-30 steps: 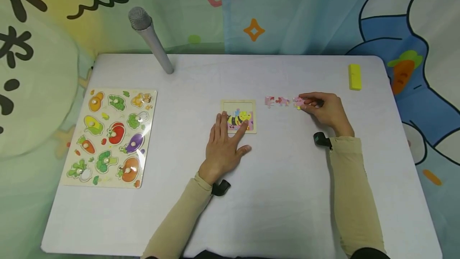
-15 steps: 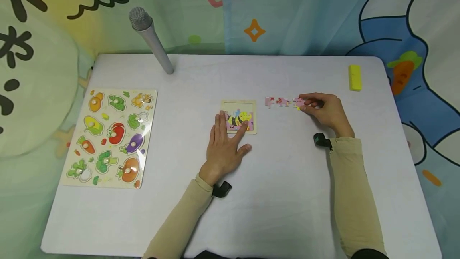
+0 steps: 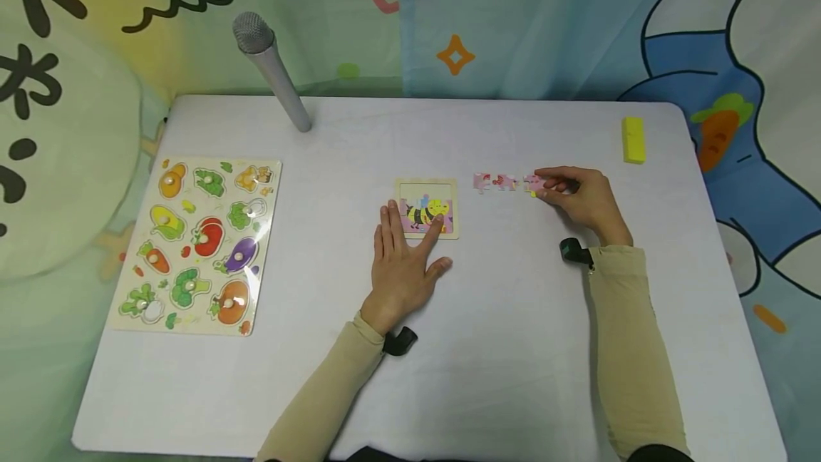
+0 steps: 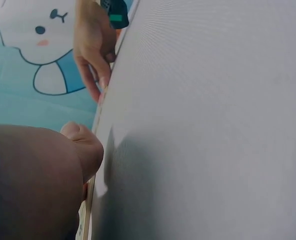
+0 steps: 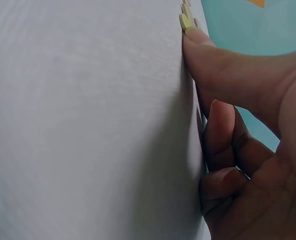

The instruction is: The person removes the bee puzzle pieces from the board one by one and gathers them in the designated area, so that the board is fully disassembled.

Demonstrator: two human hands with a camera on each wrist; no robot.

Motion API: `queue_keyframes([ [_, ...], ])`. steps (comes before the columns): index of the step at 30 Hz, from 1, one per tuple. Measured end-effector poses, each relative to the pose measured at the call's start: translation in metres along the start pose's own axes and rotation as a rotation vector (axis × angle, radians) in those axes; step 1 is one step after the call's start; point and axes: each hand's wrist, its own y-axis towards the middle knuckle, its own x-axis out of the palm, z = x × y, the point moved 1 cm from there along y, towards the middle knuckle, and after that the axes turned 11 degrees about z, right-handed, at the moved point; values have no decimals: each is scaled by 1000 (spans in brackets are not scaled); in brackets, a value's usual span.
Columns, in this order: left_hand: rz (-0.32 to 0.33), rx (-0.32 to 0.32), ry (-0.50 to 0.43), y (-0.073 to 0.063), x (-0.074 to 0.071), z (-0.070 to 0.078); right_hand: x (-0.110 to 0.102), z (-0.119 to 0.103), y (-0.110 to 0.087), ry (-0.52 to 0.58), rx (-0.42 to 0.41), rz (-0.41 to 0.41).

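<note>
A small square wooden puzzle tray (image 3: 426, 187) lies mid-table, its lower part filled with a bee picture and its upper part bare. My left hand (image 3: 403, 273) rests on its left and lower side, fingers straight and spread, thumb off to the right. Right of the tray, pink jigsaw pieces sit in a short row, among them a left piece (image 3: 481, 181) and a middle piece (image 3: 504, 182). At the row's right end my right hand (image 3: 582, 198) pinches a pink jigsaw piece (image 3: 530, 182) between thumb and forefinger. Its yellow edge (image 5: 185, 22) shows beside the thumb in the right wrist view.
A large vegetable knob puzzle board (image 3: 199, 248) lies on the left of the white table (image 3: 500, 376). A grey microphone (image 3: 272, 70) stands at the back left. Near the back right corner is a yellow block (image 3: 633, 140). A cartoon curtain (image 3: 513, 20) hangs behind.
My left hand has shifted slightly toward the near right, its fingers still on the tray. The right hand and the jigsaw pieces have stayed in place.
</note>
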Motion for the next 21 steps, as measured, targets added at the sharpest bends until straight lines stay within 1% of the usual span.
queue_keyframes([
  [8,-7,-1,-20,1,-1,-2,1,0,-1,4,-12,7],
  [16,-15,12,-25,1,-1,-3,2,-1,0,4,-3,14],
  [21,-6,25,-37,0,-3,-2,2,0,0,-1,-14,24],
])
